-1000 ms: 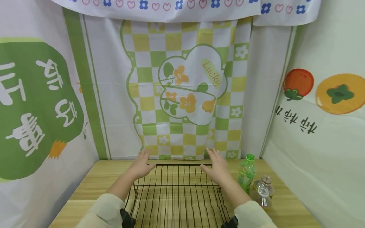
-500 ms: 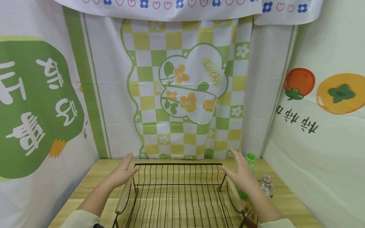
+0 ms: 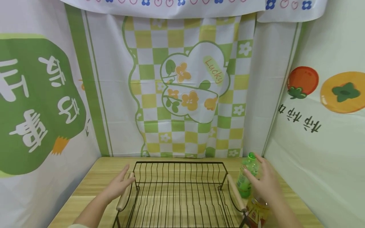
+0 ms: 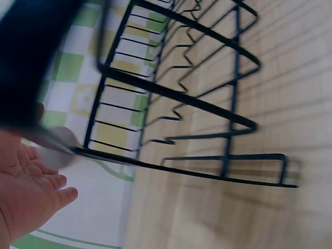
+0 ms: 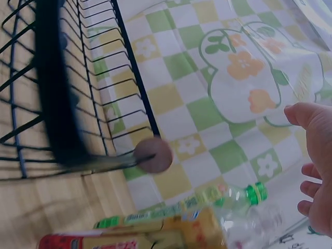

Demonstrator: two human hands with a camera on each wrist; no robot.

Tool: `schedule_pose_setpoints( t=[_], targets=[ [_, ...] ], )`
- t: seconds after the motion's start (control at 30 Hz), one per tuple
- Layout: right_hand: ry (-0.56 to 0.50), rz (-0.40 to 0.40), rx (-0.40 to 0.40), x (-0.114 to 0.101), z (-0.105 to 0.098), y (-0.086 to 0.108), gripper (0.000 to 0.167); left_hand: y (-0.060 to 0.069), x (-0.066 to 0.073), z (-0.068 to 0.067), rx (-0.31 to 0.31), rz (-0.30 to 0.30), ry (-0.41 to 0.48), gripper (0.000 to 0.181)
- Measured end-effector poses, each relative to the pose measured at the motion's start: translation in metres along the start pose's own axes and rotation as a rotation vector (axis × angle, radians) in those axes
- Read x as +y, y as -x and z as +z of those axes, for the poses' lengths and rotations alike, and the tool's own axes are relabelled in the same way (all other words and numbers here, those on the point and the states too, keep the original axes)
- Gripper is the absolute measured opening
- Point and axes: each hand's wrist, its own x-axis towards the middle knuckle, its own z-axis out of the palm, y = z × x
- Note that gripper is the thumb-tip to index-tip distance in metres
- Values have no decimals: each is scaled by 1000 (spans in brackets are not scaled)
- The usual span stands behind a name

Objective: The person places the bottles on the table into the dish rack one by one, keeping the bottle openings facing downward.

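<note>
A black wire rack point(image 3: 179, 162) with wooden handles stands on the table. My left hand point(image 3: 113, 189), fingers extended, is beside its left wooden handle point(image 3: 123, 199). In the left wrist view the same hand point(image 4: 32, 194) shows relaxed fingers behind the handle end, holding nothing. My right hand point(image 3: 266, 183) hovers by the bottles right of the rack, thumb and fingers apart. Nearest it are a clear green bottle point(image 3: 244, 184) with a green cap and a bottle with a red and yellow label point(image 3: 256, 211). In the right wrist view that hand point(image 5: 319, 161) appears apart from both.
The rack's right wooden handle point(image 3: 236, 193) lies close to the bottles. A clear bottle top point(image 5: 254, 223) shows beside the labelled bottle in the right wrist view. Printed cloths, one a checked cloth point(image 3: 151, 117), hang behind and beside the wooden table point(image 3: 99, 171).
Both hands have moved apart from over the rack's back edge. The left went outward to the left handle, then slightly down; the right moved rightward to the bottles.
</note>
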Motion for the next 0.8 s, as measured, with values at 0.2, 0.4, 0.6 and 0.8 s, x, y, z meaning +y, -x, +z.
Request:
schedule_pose_setpoints(
  t=[0.2, 0.4, 0.6, 0.8],
  targets=[
    [-43, 72, 15, 15, -5, 16, 80, 2, -18, 8, -30, -43, 133, 83],
    [-53, 144, 22, 29, -8, 32, 84, 2, -28, 15, -35, -37, 276, 88],
    [-90, 188, 9, 43, -7, 47, 88, -1, -31, 20, -44, -38, 330, 86],
    [-106, 232, 13, 54, 2, 54, 97, 0, -30, 21, -18, -44, 332, 80]
  ],
)
